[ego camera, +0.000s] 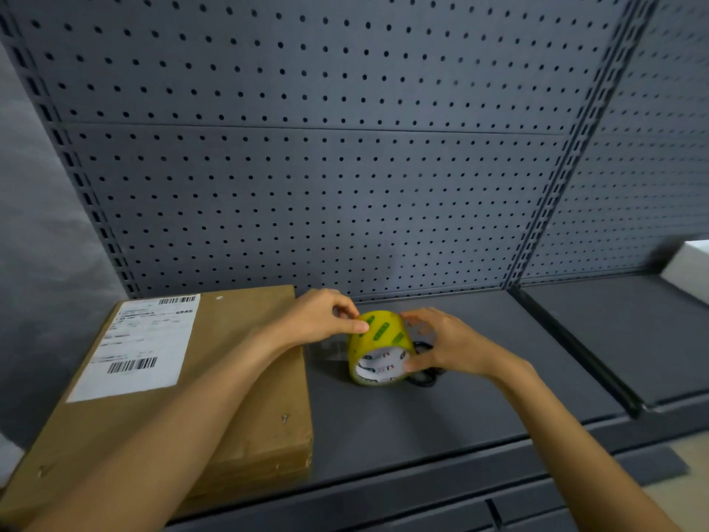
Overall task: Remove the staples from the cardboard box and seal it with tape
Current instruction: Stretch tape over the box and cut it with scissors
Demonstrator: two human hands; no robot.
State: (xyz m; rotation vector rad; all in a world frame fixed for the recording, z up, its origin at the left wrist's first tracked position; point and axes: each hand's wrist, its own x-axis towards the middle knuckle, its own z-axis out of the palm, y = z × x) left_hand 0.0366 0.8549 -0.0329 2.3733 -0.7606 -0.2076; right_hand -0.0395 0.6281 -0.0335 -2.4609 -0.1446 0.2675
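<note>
A flat brown cardboard box [230, 378] with a white shipping label [142, 347] lies on the left of the grey shelf [422, 428]. A small staple [284, 418] sticks up near its right edge. A yellow tape roll [380, 345] with green marks is held on edge just right of the box. My right hand [449, 343] grips the roll's right side. My left hand [326, 316] pinches at the tape on the roll's upper left. A dark object, perhaps scissors [426, 374], lies behind the roll, mostly hidden.
A grey pegboard wall [345, 167] rises behind the shelf. A white box [690, 266] sits at the far right on the neighbouring shelf section. A raised divider [575, 347] separates the two shelf sections.
</note>
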